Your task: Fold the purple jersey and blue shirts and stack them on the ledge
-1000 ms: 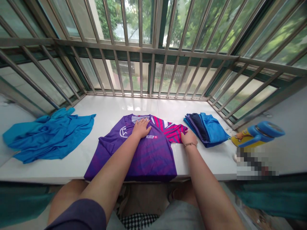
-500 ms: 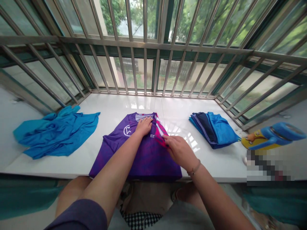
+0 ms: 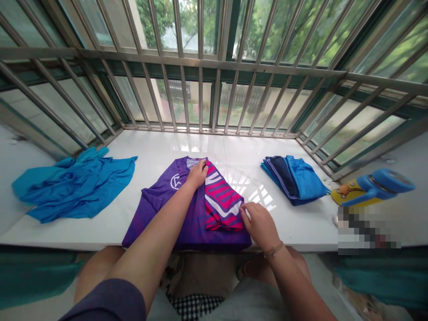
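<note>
Atop a purple short-sleeved sports jersey [image 3: 157, 196] lying flat, the open left hand [image 3: 197, 174] presses on the collar area, while the right hand [image 3: 260, 225] has its fingertips at the lower edge of a magenta-striped folded panel [image 3: 222, 200]; whether they pinch the cloth cannot be told. One side is folded inward, but the other side and the bottom lie unfolded. The jersey sits mid-way along a white stone window sill [image 3: 234, 147], between a crumpled bright blue shirt [image 3: 73, 187] and a folded stack of blue and navy garments [image 3: 294, 180], with a blue-and-yellow bottle [image 3: 374, 191] beyond.
</note>
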`<act>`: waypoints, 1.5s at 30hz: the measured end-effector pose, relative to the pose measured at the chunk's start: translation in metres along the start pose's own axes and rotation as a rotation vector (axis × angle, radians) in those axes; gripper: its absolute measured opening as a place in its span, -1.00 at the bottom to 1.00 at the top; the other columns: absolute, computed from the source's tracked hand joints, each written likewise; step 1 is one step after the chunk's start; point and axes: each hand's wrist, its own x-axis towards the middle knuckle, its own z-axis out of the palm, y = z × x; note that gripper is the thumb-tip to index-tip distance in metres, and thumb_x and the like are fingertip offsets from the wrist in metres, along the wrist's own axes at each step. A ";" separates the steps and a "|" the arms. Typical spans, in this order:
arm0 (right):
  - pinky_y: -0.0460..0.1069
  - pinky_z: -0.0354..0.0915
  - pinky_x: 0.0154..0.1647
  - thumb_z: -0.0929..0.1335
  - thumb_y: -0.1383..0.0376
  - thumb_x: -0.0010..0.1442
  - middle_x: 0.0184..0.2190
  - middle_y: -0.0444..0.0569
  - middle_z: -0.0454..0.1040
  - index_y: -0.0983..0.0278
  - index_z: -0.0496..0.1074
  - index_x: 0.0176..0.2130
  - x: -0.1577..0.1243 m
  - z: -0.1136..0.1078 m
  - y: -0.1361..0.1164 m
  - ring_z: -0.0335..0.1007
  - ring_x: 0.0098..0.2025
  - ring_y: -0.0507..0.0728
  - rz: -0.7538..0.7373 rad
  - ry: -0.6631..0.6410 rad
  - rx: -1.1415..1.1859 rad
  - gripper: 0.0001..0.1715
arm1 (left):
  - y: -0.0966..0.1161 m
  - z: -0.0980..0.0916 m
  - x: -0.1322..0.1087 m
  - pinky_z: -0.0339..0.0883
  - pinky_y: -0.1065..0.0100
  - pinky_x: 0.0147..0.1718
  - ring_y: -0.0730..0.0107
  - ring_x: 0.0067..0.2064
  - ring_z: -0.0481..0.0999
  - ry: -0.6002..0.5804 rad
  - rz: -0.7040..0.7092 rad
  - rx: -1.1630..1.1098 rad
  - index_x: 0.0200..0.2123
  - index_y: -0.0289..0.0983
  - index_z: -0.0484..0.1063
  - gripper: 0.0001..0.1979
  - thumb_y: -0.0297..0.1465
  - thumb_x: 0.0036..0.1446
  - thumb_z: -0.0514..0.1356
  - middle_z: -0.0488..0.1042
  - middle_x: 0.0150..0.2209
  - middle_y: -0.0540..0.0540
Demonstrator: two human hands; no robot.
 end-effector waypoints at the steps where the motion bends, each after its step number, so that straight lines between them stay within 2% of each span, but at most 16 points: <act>1: 0.15 0.35 0.12 0.24 0.22 0.54 -0.11 0.13 0.62 0.23 0.57 -0.06 0.006 0.003 0.005 0.51 -0.03 0.29 0.052 0.033 -0.010 -0.67 | 0.000 0.000 -0.001 0.23 -0.01 0.43 0.08 0.37 0.48 0.007 0.010 -0.006 0.47 -0.20 0.23 -0.46 -0.29 0.50 0.03 0.54 0.33 -0.22; 4: 0.14 0.36 0.18 0.26 0.27 0.49 -0.02 0.15 0.60 0.27 0.54 0.06 0.023 0.015 0.016 0.51 0.06 0.29 0.135 0.060 0.021 -0.68 | 0.001 -0.002 -0.002 0.27 -0.03 0.41 0.03 0.34 0.51 0.013 0.052 0.024 0.41 -0.16 0.33 -0.49 -0.32 0.45 0.09 0.54 0.32 -0.19; 7: 0.14 0.36 0.20 0.31 0.19 0.47 0.01 0.18 0.58 0.31 0.51 0.13 0.038 0.027 0.023 0.51 0.07 0.29 0.194 0.058 0.057 -0.63 | 0.003 -0.005 0.003 0.35 0.00 0.34 -0.01 0.27 0.55 0.018 0.085 0.070 0.36 -0.19 0.40 -0.49 -0.35 0.38 0.17 0.59 0.25 -0.22; 11: 0.10 0.38 0.06 0.34 0.07 0.47 -0.12 0.12 0.57 0.25 0.54 -0.07 0.049 0.036 0.028 0.51 -0.05 0.26 0.297 0.084 0.052 -0.68 | 0.009 -0.007 0.022 0.48 0.08 0.16 0.01 0.11 0.62 0.025 0.044 0.064 0.37 -0.23 0.39 -0.42 -0.35 0.30 0.28 0.67 0.00 -0.22; 15: 0.06 0.34 -0.01 0.36 0.12 0.47 -0.18 0.06 0.55 0.20 0.52 -0.20 0.050 0.036 0.030 0.50 -0.09 0.23 0.273 0.036 0.035 -0.75 | 0.020 -0.002 0.046 0.52 0.22 0.02 0.16 -0.04 0.66 -0.004 0.037 0.027 0.24 -0.19 0.50 -0.54 -0.39 0.29 0.29 0.68 -0.09 -0.12; 20: 0.05 0.32 -0.02 0.32 0.23 0.50 -0.20 0.06 0.55 0.20 0.50 -0.25 0.048 0.035 0.029 0.50 -0.10 0.22 0.311 0.052 -0.018 -0.74 | 0.029 0.008 0.063 0.53 0.23 0.06 0.19 0.00 0.68 -0.013 0.056 0.020 0.15 -0.16 0.57 -0.67 -0.40 0.35 0.24 0.71 -0.05 -0.10; 23: 0.07 0.32 -0.03 0.30 0.25 0.51 -0.21 0.09 0.55 0.23 0.51 -0.23 0.049 0.035 0.029 0.50 -0.11 0.25 0.342 0.057 -0.070 -0.73 | 0.029 0.011 0.062 0.52 0.21 0.12 0.16 0.07 0.67 -0.054 0.091 0.042 0.13 -0.15 0.59 -0.67 -0.38 0.31 0.31 0.70 0.03 -0.12; 25: 0.09 0.33 -0.02 0.27 0.29 0.51 -0.18 0.13 0.55 0.26 0.53 -0.17 0.049 0.035 0.028 0.49 -0.10 0.26 0.354 0.081 -0.104 -0.74 | 0.030 0.011 0.057 0.45 0.12 0.25 0.08 0.18 0.61 -0.059 0.120 0.070 0.12 -0.15 0.61 -0.66 -0.37 0.28 0.34 0.67 0.12 -0.17; 29: 0.11 0.34 0.10 0.26 0.29 0.52 0.01 0.19 0.56 0.29 0.52 0.06 0.045 0.035 0.015 0.47 0.02 0.29 0.244 0.133 -0.145 -0.71 | 0.037 0.014 0.041 0.20 -0.03 0.45 0.01 0.40 0.41 -0.077 0.231 0.205 0.19 -0.15 0.59 -0.66 -0.33 0.45 0.16 0.50 0.34 -0.23; 31: 0.12 0.34 0.14 0.27 0.26 0.52 0.16 0.17 0.54 0.25 0.48 0.19 0.042 0.036 0.006 0.44 0.14 0.29 0.186 0.084 -0.164 -0.65 | 0.044 0.016 0.033 0.12 -0.12 0.48 0.00 0.45 0.36 -0.184 0.293 0.294 0.24 -0.11 0.56 -0.64 -0.28 0.47 0.14 0.46 0.39 -0.20; 33: 0.14 0.35 0.18 0.27 0.25 0.52 0.29 0.16 0.48 0.23 0.42 0.30 0.040 0.039 -0.002 0.40 0.25 0.29 0.206 0.013 -0.195 -0.57 | 0.052 0.016 0.024 0.03 -0.23 0.50 -0.05 0.51 0.26 -0.275 0.300 0.348 0.35 -0.09 0.46 -0.55 -0.21 0.47 0.16 0.36 0.48 -0.19; 36: 0.19 0.34 0.24 0.25 0.27 0.53 0.40 0.18 0.40 0.25 0.35 0.40 0.039 0.043 -0.007 0.33 0.37 0.31 0.286 -0.058 -0.232 -0.48 | 0.063 0.005 0.002 -0.07 -0.31 0.52 -0.08 0.59 0.10 -0.226 0.259 0.358 0.50 -0.16 0.25 -0.44 -0.20 0.53 0.04 0.16 0.58 -0.23; 38: 0.21 0.34 0.26 0.25 0.30 0.52 0.43 0.20 0.37 0.26 0.34 0.41 0.040 0.042 -0.008 0.30 0.39 0.33 0.302 -0.068 -0.238 -0.46 | 0.062 -0.012 -0.022 -0.05 -0.28 0.53 -0.06 0.57 0.15 -0.139 0.257 0.335 0.48 -0.19 0.29 -0.46 -0.26 0.53 0.02 0.22 0.55 -0.23; 41: 0.23 0.31 0.34 0.28 0.34 0.47 0.40 0.25 0.39 0.31 0.41 0.35 0.044 0.038 -0.014 0.28 0.40 0.37 0.241 0.000 -0.226 -0.47 | 0.038 -0.053 -0.074 0.04 -0.21 0.52 0.01 0.50 0.29 -0.026 0.256 0.323 0.37 -0.17 0.42 -0.47 -0.45 0.38 0.09 0.39 0.45 -0.20; 43: 0.22 0.28 0.38 0.28 0.36 0.46 0.33 0.25 0.44 0.33 0.45 0.31 0.048 0.035 -0.026 0.32 0.36 0.36 0.135 0.054 -0.175 -0.50 | 0.004 -0.087 -0.111 0.12 -0.15 0.51 0.06 0.45 0.36 0.052 0.231 0.323 0.34 -0.15 0.46 -0.37 -0.60 0.23 0.08 0.46 0.40 -0.18; 45: 0.19 0.29 0.37 0.27 0.36 0.47 0.27 0.21 0.49 0.29 0.47 0.29 0.053 0.036 -0.049 0.38 0.30 0.31 -0.008 0.057 -0.084 -0.53 | -0.039 -0.119 -0.143 0.21 -0.06 0.47 0.10 0.40 0.43 0.115 0.189 0.327 0.29 -0.19 0.49 -0.31 -0.66 0.13 0.06 0.51 0.34 -0.18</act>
